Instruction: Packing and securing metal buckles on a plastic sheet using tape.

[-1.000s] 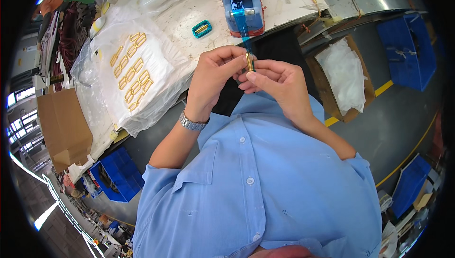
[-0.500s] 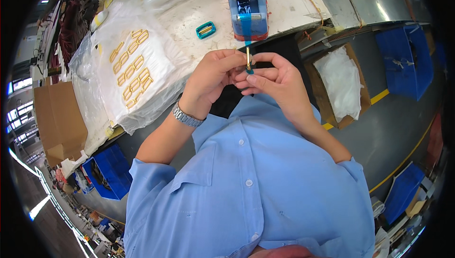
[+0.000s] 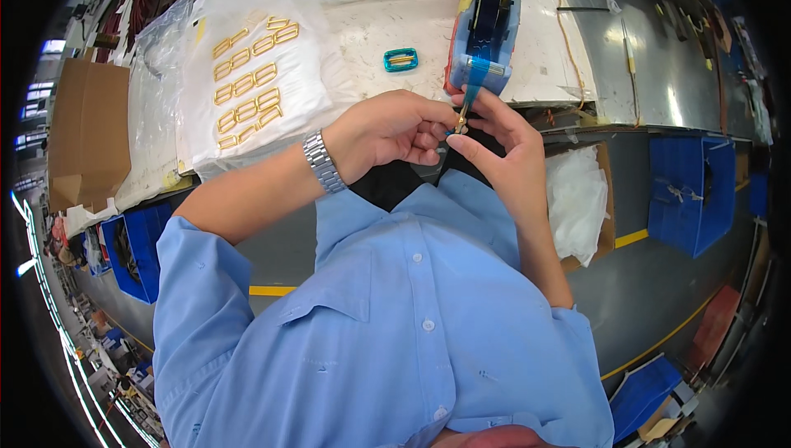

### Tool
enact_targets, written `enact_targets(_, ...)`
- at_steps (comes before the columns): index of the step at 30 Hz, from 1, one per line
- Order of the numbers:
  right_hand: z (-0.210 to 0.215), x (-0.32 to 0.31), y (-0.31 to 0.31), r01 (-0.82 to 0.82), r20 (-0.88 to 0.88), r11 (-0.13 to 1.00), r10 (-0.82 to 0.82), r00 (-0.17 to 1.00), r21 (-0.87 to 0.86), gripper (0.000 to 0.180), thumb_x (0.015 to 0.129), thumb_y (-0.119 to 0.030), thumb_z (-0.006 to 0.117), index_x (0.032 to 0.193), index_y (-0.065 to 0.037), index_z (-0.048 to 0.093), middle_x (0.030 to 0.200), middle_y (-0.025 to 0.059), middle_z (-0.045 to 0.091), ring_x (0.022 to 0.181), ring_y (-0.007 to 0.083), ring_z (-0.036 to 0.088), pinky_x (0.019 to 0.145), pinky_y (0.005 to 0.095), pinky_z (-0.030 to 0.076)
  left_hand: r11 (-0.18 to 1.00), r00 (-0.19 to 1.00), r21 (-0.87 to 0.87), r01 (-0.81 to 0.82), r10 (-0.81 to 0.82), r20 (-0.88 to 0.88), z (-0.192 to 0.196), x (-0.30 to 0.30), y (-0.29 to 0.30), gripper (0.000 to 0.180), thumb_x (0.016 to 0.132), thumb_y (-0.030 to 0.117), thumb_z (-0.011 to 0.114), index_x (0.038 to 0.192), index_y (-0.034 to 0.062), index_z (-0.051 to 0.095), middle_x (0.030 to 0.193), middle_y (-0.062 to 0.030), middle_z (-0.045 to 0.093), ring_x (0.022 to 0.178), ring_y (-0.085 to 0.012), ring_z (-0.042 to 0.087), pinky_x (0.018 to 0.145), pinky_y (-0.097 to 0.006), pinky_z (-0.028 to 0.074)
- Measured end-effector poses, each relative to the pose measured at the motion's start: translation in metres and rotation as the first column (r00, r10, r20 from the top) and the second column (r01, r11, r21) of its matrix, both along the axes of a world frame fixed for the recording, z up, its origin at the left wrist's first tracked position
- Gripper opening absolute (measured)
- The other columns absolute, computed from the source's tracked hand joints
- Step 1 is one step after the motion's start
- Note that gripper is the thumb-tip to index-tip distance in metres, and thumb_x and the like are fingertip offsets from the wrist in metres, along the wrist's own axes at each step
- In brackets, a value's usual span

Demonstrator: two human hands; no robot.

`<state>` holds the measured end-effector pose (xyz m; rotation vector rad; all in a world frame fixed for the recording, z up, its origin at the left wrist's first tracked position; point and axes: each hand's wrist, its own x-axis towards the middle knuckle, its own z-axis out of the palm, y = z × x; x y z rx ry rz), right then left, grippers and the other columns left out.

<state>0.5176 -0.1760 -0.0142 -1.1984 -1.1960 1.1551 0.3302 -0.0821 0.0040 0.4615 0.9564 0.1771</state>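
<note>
A small gold buckle (image 3: 462,121), seen nearly edge-on, is between my two hands just off the table's front edge. My left hand (image 3: 394,133) pinches it with thumb and forefinger, the other fingers curled in. From the other side my right hand (image 3: 512,147) closes on it, thumb below and forefinger raised against the blue tape (image 3: 473,84). That tape runs taut from the tape dispenser (image 3: 486,36) down to the buckle. Left of the dispenser lies another gold buckle (image 3: 401,59) edged in blue tape.
On white sheeting (image 3: 301,106) at the left, several gold buckles (image 3: 234,90) lie in rows. A cardboard box (image 3: 608,193) with white plastic stands right of my knees, a blue bin (image 3: 690,193) beyond it. Brown cardboard (image 3: 89,131) is at the far left.
The view has shifted, so the table items sit differently in it. My hands are now closer to the dispenser with the buckle, and the free tape between them is shorter.
</note>
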Motion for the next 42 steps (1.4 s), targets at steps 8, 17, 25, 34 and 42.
enact_targets(8,-0.001,-0.011,-0.003,0.011,-0.202,0.999,-0.017,0.979,-0.032,0.052,0.095,-0.001,0.08,0.142,0.009,0.062,0.134,0.0152,0.073,0.123,0.0182,0.069,0.111,0.0344,0.052,0.998,0.998,-0.039,0.057,-0.057,-0.014,0.001,0.001,0.005,0.012,0.101,0.02,0.074,0.097,0.0094,0.071,0.072,0.0059,0.058,0.062,-0.0072,0.058,0.065,-0.03,0.059)
enact_targets(17,0.011,-0.008,-0.005,-0.016,-0.41,0.986,-0.055,0.91,-0.166,0.05,0.097,-0.004,0.079,0.142,0.011,0.062,0.126,0.0168,0.076,0.115,0.0161,0.072,0.102,0.0284,0.056,0.078,0.956,0.992,0.094,0.272,-0.112,0.001,-0.001,-0.057,0.014,0.094,0.0,0.072,0.108,0.0015,0.073,0.09,-0.0047,0.07,0.076,-0.0134,0.067,0.066,-0.028,0.054)
enact_targets(25,0.017,-0.005,-0.005,-0.016,-0.386,0.983,-0.056,0.921,-0.183,0.04,0.102,-0.008,0.074,0.137,0.01,0.066,0.124,0.0137,0.076,0.111,0.014,0.072,0.099,0.0279,0.057,-0.214,0.941,0.971,0.109,0.336,-0.031,-0.004,0.011,-0.055,0.013,0.089,-0.003,0.076,0.101,0.0013,0.074,0.087,-0.0128,0.072,0.075,-0.0238,0.069,0.066,-0.032,0.054)
enact_targets(34,0.009,0.004,0.006,-0.085,-0.404,0.989,0.027,0.914,-0.125,0.034,0.104,-0.01,0.072,0.132,0.008,0.069,0.111,0.0095,0.078,0.105,0.0107,0.072,0.095,0.0265,0.056,0.261,0.961,0.947,0.188,0.152,-0.233,0.032,0.016,-0.025,0.016,0.1,0.009,0.075,0.093,-0.0052,0.076,0.076,-0.0063,0.072,0.064,-0.01,0.068,0.06,-0.024,0.053)
enact_targets(42,0.011,-0.001,0.009,-0.075,-0.353,0.996,0.052,0.934,-0.051,0.03,0.102,-0.01,0.073,0.127,0.007,0.073,0.106,0.0084,0.081,0.1,0.0104,0.074,0.093,0.026,0.058,0.456,0.977,0.879,0.143,0.078,-0.199,0.042,0.013,-0.013,0.02,0.1,0.013,0.075,0.091,-0.0051,0.077,0.074,-0.0038,0.072,0.061,-0.0077,0.064,0.056,-0.024,0.053)
